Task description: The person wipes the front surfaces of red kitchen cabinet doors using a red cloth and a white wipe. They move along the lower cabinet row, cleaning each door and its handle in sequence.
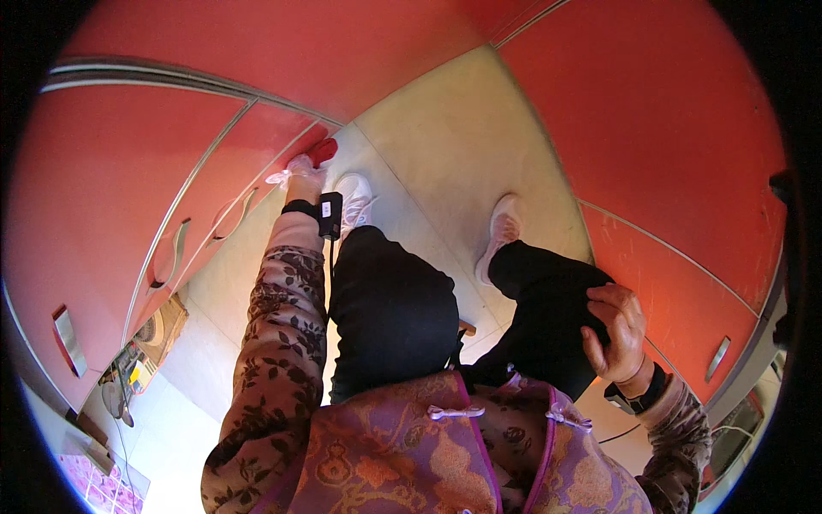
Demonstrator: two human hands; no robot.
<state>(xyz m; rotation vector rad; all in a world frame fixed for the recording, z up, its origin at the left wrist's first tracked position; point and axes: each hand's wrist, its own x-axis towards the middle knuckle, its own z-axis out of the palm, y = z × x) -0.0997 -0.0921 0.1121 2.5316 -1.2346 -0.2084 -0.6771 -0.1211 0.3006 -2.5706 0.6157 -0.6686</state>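
My left arm reaches down to the low red cabinet front (282,128) on the left. The left hand (305,171), with thin whitish see-through plastic about it, is closed on a red cloth (323,152) close to the cabinet's bottom edge, just beyond my left shoe (353,201). Its fingers are partly hidden. My bare right hand (618,330) lies by my right knee in black trousers (548,295), fingers loosely spread, holding nothing. A black band with a small black box (330,216) is on my left wrist, and a dark band (638,394) circles the right.
Red cabinets stand on both sides and ahead; the right-hand red panel (651,128) is close to my right foot. Curved metal handles (175,248) stick out on the left. Pale floor tiles (437,111) lie between. A woven basket-like object (163,330) sits at lower left.
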